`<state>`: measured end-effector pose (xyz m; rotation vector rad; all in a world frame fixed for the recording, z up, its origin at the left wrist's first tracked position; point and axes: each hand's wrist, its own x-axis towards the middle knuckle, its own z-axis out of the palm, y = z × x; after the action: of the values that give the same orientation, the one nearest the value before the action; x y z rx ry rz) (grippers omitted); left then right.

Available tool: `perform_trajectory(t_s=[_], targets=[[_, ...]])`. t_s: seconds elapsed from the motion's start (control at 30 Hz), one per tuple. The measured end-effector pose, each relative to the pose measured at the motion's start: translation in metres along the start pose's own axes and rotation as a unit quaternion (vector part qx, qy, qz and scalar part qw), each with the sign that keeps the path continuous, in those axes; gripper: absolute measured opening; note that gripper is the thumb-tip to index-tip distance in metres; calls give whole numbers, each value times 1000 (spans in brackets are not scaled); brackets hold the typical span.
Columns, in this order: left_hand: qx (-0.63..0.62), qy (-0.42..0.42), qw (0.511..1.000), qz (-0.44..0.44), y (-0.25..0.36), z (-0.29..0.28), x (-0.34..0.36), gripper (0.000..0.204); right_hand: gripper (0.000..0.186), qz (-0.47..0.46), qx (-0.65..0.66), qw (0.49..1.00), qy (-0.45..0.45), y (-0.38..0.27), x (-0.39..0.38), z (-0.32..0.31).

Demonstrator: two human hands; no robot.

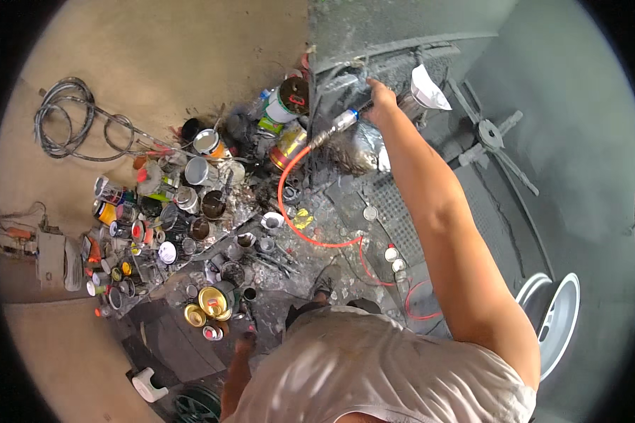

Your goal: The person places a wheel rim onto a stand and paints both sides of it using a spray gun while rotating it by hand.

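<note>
My right arm reaches far forward, and my right hand (382, 102) is closed at the end of an air line. An orange hose (281, 185) runs up to a blue-and-silver fitting (343, 121) that meets the hand. What it grips looks like a spray gun, mostly hidden by the fingers. Just right of the hand is a grey cup (411, 107), with a white paper cone (428, 90) beside and above it. My left hand (245, 344) hangs low in shadow near gold-lidded paint cans (214, 302); its fingers are too dark to read.
Many paint cans and tubs (201, 171) crowd the left side. A coiled hose (65, 116) lies farther left. At the right are a wheel rim (559, 326) and a cross-shaped stand (490, 134). A white stool (148, 385) sits lower left. The orange hose loops across the floor.
</note>
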<state>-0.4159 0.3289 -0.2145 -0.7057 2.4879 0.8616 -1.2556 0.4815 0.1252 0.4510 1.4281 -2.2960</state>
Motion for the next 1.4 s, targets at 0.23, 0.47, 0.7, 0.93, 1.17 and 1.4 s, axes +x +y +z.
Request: perform_trajectory(t_s=[0.23,0.47,0.7,0.93,1.17,1.4], targets=[[-162,-124,962,-179,72,73,-52,32,72,28,50,998,-4,24,33,66],[-116,-110,982,-104,103,5,40,39,97,-159,-220,952,142,68,42,24],[-107,-47,992,36,184,-118,183,43,60,-185,-360,913,-38,63,-29,-27],[-255,-166,938,168,352,-142,266,37,51,-250,-494,820,-143,131,-177,-236],[-3,-321,855,408,557,-48,244,38,58,43,-369,914,164,245,-393,-496],[-74,-179,628,754,889,-5,124,27,66,64,252,947,188,94,-455,-575]])
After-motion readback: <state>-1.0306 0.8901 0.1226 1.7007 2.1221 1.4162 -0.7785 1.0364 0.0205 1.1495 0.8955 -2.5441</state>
